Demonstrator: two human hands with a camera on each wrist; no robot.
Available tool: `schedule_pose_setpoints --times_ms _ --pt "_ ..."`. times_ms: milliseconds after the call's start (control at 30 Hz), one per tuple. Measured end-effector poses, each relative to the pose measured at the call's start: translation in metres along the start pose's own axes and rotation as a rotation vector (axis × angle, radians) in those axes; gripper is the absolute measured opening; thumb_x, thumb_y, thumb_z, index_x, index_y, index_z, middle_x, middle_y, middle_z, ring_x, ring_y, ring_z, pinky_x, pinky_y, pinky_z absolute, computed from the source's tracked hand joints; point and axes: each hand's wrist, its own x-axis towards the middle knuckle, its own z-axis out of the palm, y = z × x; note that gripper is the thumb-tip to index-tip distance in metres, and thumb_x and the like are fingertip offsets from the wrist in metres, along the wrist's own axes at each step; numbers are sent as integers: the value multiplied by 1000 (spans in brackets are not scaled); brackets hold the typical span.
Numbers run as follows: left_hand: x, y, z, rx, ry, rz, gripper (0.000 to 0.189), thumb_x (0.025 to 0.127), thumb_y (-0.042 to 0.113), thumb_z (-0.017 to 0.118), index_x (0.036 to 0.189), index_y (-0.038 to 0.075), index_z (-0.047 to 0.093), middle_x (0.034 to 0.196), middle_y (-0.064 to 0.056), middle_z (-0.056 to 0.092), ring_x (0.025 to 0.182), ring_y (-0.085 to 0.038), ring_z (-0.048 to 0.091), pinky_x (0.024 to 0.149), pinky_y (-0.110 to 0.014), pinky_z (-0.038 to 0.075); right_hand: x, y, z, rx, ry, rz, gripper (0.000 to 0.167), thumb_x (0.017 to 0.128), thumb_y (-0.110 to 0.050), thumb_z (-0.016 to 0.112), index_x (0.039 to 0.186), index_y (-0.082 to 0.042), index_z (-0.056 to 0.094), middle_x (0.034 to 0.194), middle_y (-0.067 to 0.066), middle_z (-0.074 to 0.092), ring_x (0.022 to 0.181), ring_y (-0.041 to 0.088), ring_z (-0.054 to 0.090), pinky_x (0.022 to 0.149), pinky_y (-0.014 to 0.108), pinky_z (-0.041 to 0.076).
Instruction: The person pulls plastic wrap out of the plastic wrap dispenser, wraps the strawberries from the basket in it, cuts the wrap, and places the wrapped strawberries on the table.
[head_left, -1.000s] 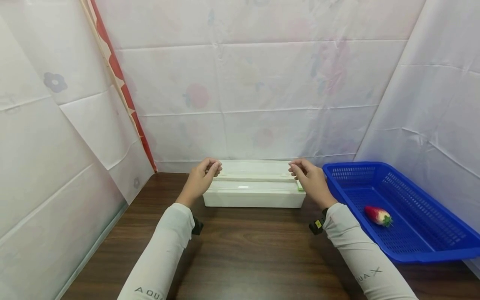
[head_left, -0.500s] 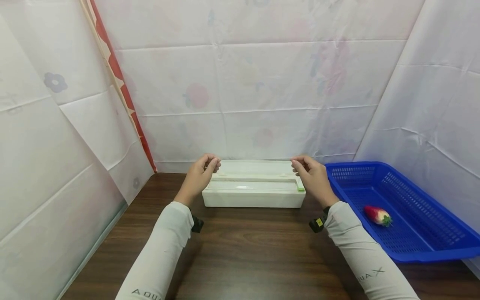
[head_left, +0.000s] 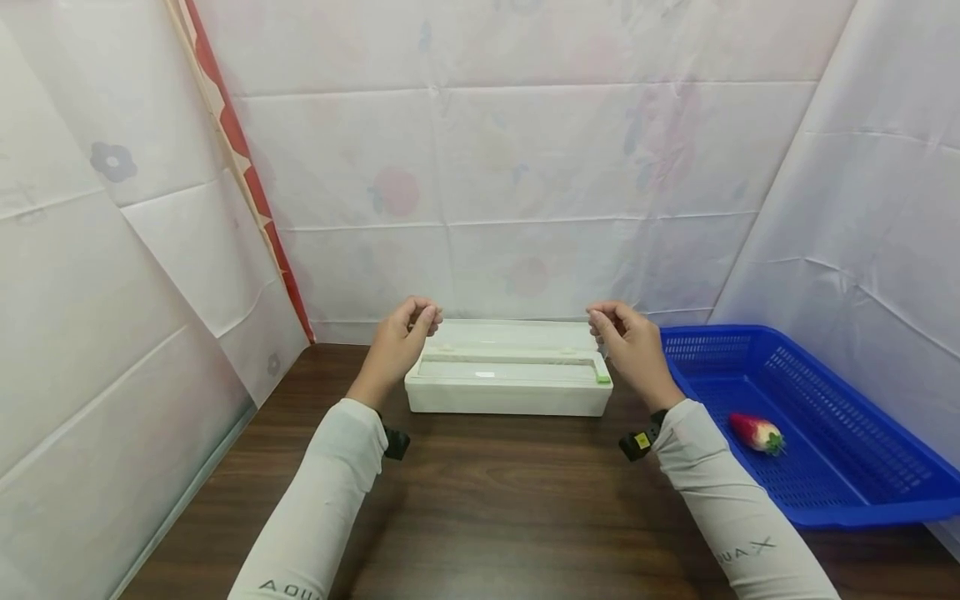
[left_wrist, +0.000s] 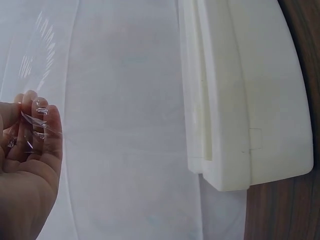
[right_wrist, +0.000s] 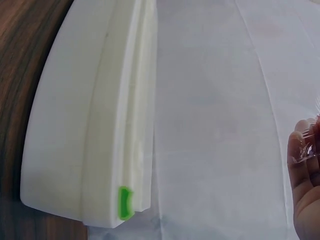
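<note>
A white cling film dispenser (head_left: 510, 397) lies across the table beyond both hands, its long slot facing up and a green slider (head_left: 603, 379) at its right end. My left hand (head_left: 396, 348) is raised at the dispenser's left end. In the left wrist view its thumb and fingers pinch the edge of clear cling film (left_wrist: 34, 120), which creases over the fingers. My right hand (head_left: 633, 350) is level with it at the right end, pinching the other corner of the film; crinkled film (right_wrist: 308, 150) glints on its fingertips in the right wrist view. The sheet between the hands is nearly invisible.
A blue plastic basket (head_left: 840, 521) stands to the right, close by my right forearm, with a red strawberry (head_left: 756, 433) inside. White printed sheets (head_left: 517, 167) hang as walls behind and on both sides of the dark wooden table (head_left: 495, 500).
Both hands have risen a little above the dispenser, and the right one has shifted slightly right. Their pinch on the cling film stays the same; dispenser, basket and strawberry have not moved.
</note>
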Motion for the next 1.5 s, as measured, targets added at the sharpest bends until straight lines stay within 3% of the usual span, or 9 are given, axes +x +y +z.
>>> schedule_pose_setpoints --times_ms 233,367,567,767,900,1067,1300,1500 --pt "2 9 -5 -22 8 3 30 108 34 46 115 11 63 103 -5 65 93 -19 61 83 -38 51 7 -5 -4 23 22 -28 26 104 -25 58 116 -5 69 91 5 68 77 14 63 64 22 50" --pt "5 12 -6 -44 26 14 30 108 33 46 115 9 63 106 -12 66 93 -23 62 83 -38 52 10 -8 -7 30 29 -46 27 104 -25 58 115 -4 69 92 5 68 77 13 63 65 21 51" --pt "5 18 -8 -58 47 22 30 108 31 47 115 7 63 104 -9 66 94 -26 62 83 -39 52 13 -13 -9 22 58 -58 20 103 -18 59 114 -5 70 92 10 69 76 17 65 64 18 51" --pt "5 25 -11 -47 60 28 30 108 33 47 117 9 63 105 -8 66 93 -20 61 83 -39 51 14 -41 -14 22 69 -61 18 102 -6 58 112 5 68 92 21 68 75 20 64 64 16 50" --pt "7 28 -13 -46 65 42 31 108 32 47 118 7 63 106 -10 66 94 -20 62 83 -39 51 13 -62 -19 16 69 -72 18 102 -4 57 110 8 68 89 18 68 75 21 65 66 21 54" --pt "10 32 -15 -53 67 47 32 108 30 47 118 5 63 104 -8 66 95 -27 63 83 -37 52 15 -68 -22 13 77 -77 18 102 -5 58 109 8 68 88 15 68 74 14 65 67 24 55" --pt "12 38 -19 -76 55 54 32 108 32 46 119 6 62 107 -12 65 97 -29 63 86 -40 53 18 -70 -26 35 78 -90 19 102 -4 57 112 9 67 92 20 68 79 33 66 68 20 54" --pt "10 42 -22 -89 59 56 31 108 29 47 118 4 62 107 -14 65 95 -24 63 88 -44 53 18 -72 -27 25 67 -93 21 103 -6 56 114 7 67 94 17 69 79 21 67 69 19 54"
